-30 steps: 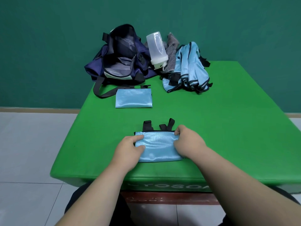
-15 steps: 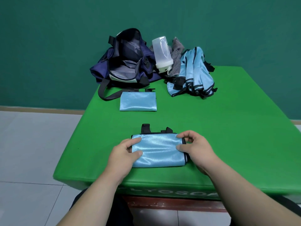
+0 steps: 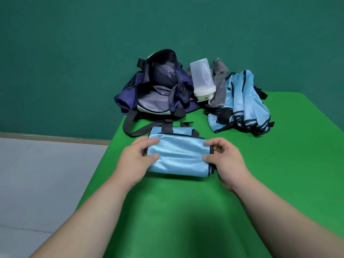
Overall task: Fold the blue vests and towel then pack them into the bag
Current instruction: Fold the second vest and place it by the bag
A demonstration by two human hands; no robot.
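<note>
A folded light-blue vest (image 3: 178,155) is held just above the green table (image 3: 279,164). My left hand (image 3: 135,159) pinches its left end and my right hand (image 3: 225,161) pinches its right end, thumbs on top. Behind it, partly hidden, lies another folded blue vest (image 3: 180,130). The navy bag (image 3: 156,94) stands open at the back of the table, its strap trailing forward. A heap of unfolded blue vests (image 3: 243,103) lies at the back right, with a grey towel (image 3: 219,84) bunched against it.
A clear plastic shaker bottle (image 3: 202,79) leans upside down between the bag and the towel. The table's left edge drops to a grey tiled floor (image 3: 46,174). A dark green wall stands behind the table.
Both hands have carried the folded vest away from the near table edge toward the bag. It now overlaps the other folded vest, and the camera has moved forward.
</note>
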